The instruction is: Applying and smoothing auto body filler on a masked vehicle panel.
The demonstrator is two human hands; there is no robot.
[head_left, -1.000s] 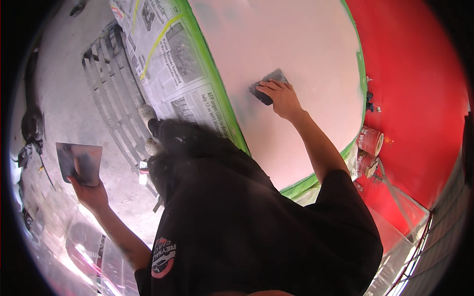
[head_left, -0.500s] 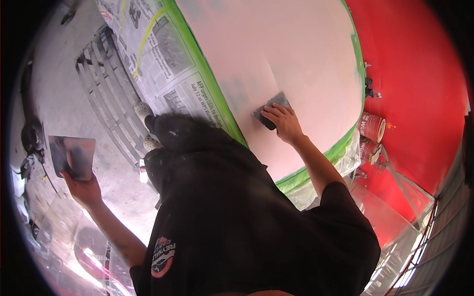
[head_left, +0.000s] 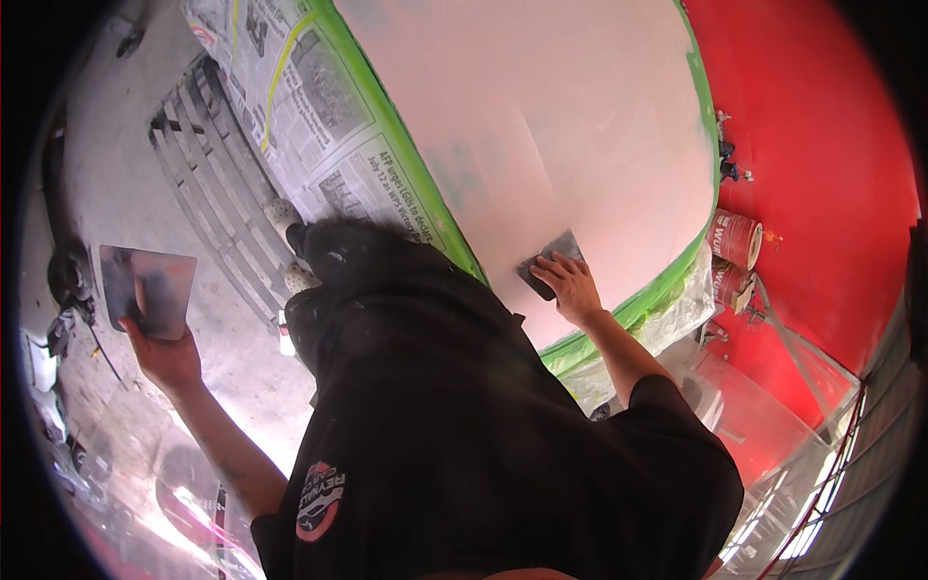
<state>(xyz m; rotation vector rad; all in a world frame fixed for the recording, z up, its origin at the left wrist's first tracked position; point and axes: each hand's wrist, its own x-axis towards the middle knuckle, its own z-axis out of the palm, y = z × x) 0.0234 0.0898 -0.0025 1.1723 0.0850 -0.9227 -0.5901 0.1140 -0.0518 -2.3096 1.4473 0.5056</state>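
My left hand (head_left: 166, 360) grips the lower edge of a thin dark square plate (head_left: 172, 280), shiny and smudged, with a pinkish streak on its face. It is held out to the left, above the concrete floor. With its fingers laid over it, my right hand (head_left: 570, 288) presses a dark flat rectangular pad (head_left: 561, 246) against a pale pink panel (head_left: 541, 116). The pad sits near the panel's lower part. Faint greenish-grey patches show through the pink. What lies under my right palm is hidden.
Green masking tape (head_left: 406, 145) borders the panel, with newspaper (head_left: 319, 97) taped along its left side. A slatted metal grate (head_left: 208, 174) lies on the floor beside my feet. At the right stand a red surface (head_left: 812, 145), reddish cans (head_left: 737, 239) and clear plastic sheeting (head_left: 686, 300).
My right hand and the pad have slid down and slightly right along the panel. The plate in my left hand has risen a little and shifted slightly right.
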